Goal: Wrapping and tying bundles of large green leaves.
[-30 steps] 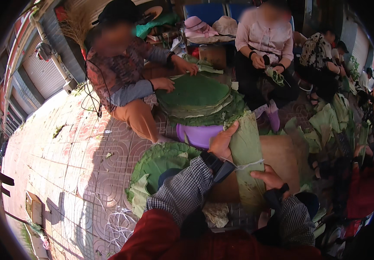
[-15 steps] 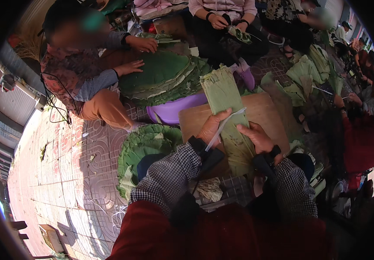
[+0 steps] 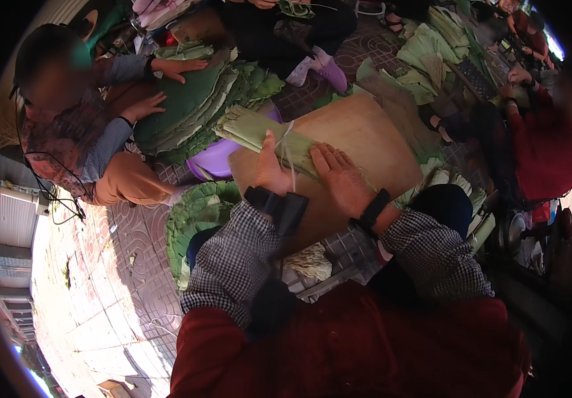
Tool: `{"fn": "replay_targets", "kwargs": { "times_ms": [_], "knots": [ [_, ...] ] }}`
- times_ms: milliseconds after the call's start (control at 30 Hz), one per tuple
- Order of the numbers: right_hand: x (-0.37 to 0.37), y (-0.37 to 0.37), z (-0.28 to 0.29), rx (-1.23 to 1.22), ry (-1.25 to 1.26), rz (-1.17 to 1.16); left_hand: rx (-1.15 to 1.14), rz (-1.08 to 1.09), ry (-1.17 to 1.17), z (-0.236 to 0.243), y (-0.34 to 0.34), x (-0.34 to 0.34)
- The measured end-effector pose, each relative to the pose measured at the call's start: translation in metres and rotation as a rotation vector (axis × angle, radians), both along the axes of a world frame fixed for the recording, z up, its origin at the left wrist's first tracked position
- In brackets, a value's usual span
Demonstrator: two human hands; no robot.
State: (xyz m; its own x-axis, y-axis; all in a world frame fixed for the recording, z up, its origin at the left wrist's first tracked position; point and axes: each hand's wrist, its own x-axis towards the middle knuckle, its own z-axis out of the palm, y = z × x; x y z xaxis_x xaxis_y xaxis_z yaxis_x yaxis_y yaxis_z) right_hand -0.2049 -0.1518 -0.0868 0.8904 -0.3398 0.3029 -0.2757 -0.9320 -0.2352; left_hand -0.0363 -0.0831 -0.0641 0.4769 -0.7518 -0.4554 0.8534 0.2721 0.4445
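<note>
A long flat bundle of folded pale green leaves, likely lotus leaves (image 3: 243, 127), lies aslant over a brown board (image 3: 365, 142) in front of me. A narrow whitish strip (image 3: 288, 136) crosses the bundle and hangs down beside my left palm. My left hand (image 3: 274, 170) grips the bundle's near edge, thumb raised along it; its other fingers are mostly hidden. Flat on the bundle's right part rests my right hand (image 3: 342, 174), fingers stretched out and side by side.
Left of the board stands a purple tub (image 3: 216, 160), with a broad stack of round green leaves (image 3: 190, 109) above it. A co-worker's hands (image 3: 145, 108) lie on that stack. More leaves (image 3: 203, 212) sit by my left knee, others (image 3: 425, 50) at the far right.
The bundle has tipped from nearly upright to lying aslant, its far end toward the left. My right hand has gone from holding its edge to lying flat on top.
</note>
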Motion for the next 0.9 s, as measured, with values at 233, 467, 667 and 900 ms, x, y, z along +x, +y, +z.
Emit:
{"fn": "replay_targets", "kwargs": {
  "times_ms": [233,467,667,900],
  "knots": [
    [-0.016,-0.034,0.026,-0.161,0.007,-0.156,-0.026,-0.094,-0.131,-0.004,0.024,-0.019],
    [-0.037,-0.039,-0.015,-0.202,0.122,-0.158,0.154,-0.260,0.061,-0.052,0.061,-0.056],
    [-0.071,-0.058,-0.058,-0.137,0.280,-0.180,0.200,-0.702,-0.024,-0.049,0.059,-0.066],
    [-0.056,-0.032,-0.029,0.214,0.167,-0.023,0.434,-0.168,-1.578,-0.006,0.074,-0.022]
  ]
}}
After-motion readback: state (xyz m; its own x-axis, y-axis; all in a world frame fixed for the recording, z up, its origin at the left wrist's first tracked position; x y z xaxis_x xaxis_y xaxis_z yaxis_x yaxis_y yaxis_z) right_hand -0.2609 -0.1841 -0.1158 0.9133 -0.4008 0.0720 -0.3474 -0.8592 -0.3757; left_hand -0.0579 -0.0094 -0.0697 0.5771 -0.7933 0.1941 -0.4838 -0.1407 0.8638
